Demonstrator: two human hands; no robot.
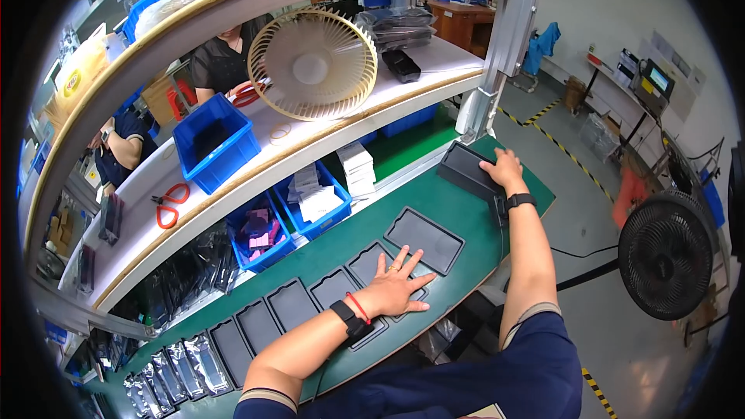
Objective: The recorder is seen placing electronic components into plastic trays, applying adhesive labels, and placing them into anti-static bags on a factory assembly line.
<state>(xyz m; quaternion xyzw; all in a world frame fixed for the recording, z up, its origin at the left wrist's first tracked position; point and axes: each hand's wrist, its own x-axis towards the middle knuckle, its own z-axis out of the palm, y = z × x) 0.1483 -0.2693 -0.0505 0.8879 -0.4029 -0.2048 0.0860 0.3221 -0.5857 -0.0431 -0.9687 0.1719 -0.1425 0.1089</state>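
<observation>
A row of flat black trays (425,239) lay side by side on the green counter (473,217). That much of the laying out looked done.

The left hand (396,287) lay flat on the row, its fingers (405,257) spread wide and gripping nothing. One tray was under the palm, and the biggest tray sat just past the fingertips.

The right hand (504,171) reached far out to a stack of black trays (466,171) at the counter's end. Its fingers were curled over the top of the stack. I could not tell if they had a real grip yet.

So the stack, right under those fingers, looked like the part still to be laid out. More trays and shiny bags (174,368) lay far from both hands, at the other end.
</observation>
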